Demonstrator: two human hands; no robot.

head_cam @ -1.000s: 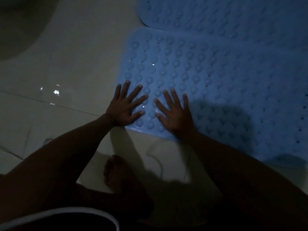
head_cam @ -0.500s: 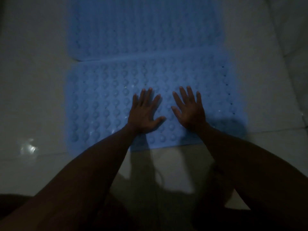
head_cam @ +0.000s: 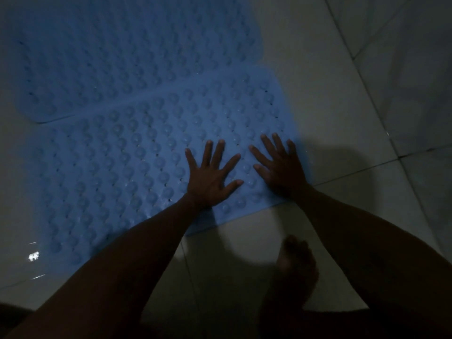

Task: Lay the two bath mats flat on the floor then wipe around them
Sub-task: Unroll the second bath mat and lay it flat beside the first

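Two blue bath mats with rows of round suction bumps lie on the pale tiled floor. The near mat (head_cam: pixel 127 167) is spread flat in front of me. The far mat (head_cam: pixel 110 57) lies behind it, their long edges meeting or slightly overlapping. My left hand (head_cam: pixel 210 177) rests palm down with fingers spread on the near mat's right part. My right hand (head_cam: pixel 278 165) presses flat beside it, close to the mat's right end. Neither hand holds anything.
Pale floor tiles (head_cam: pixel 342 94) with dark grout lines stretch to the right and in front of the mats. My bare foot (head_cam: pixel 293 263) stands on the tile below my right forearm. A wet glint (head_cam: pixel 33 256) shows at the lower left. The light is dim.
Both hands have slid rightward along the near mat, from its left corner to near its right end, staying flat with fingers spread. My view has swung to follow them.
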